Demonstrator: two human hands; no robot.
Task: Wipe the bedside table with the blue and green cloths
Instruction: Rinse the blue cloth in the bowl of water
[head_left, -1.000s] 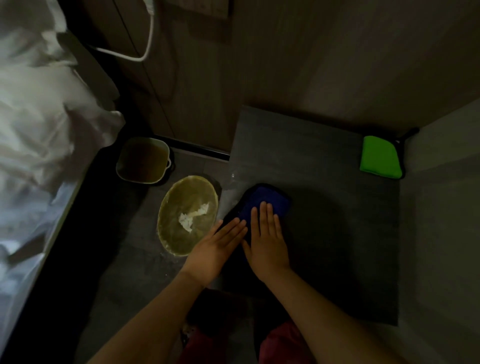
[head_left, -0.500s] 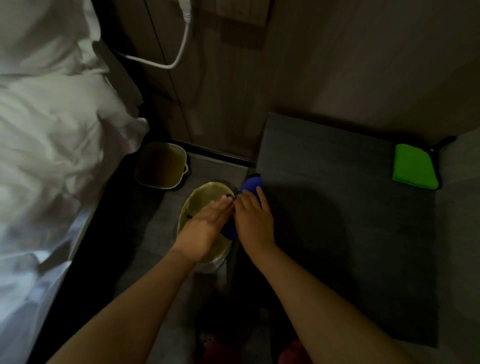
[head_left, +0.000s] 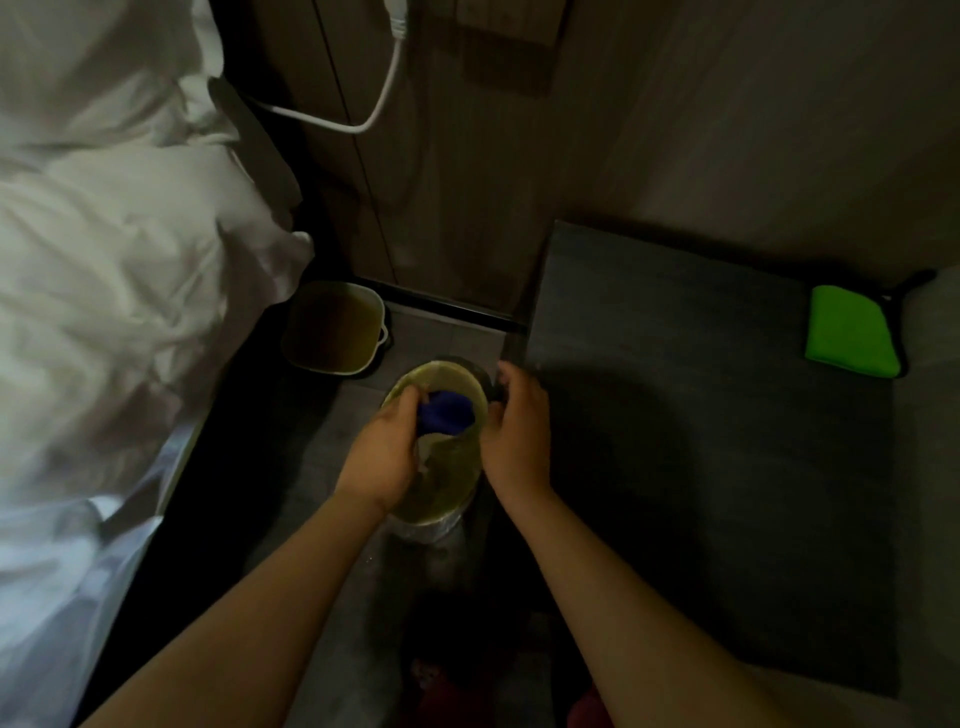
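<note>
The blue cloth (head_left: 445, 418) is bunched up over the mouth of a round yellow-green bin (head_left: 449, 483) on the floor, left of the table. My left hand (head_left: 382, 452) grips the cloth from the left. My right hand (head_left: 517, 431) curls around the bin's right rim beside the cloth, its fingertips hidden. The dark grey bedside table (head_left: 701, 441) fills the right side. A folded green cloth (head_left: 849, 332) lies on its far right corner, away from both hands.
A square bin (head_left: 335, 327) with a yellowish liner stands on the floor behind the round one. White bedding (head_left: 114, 270) fills the left. A white cable (head_left: 363, 111) hangs on the wood-panel wall. A pale wall borders the table on the right.
Both hands moved the blue cloth left off the table edge and over the round bin. The view shifted left, so the table now sits further right.
</note>
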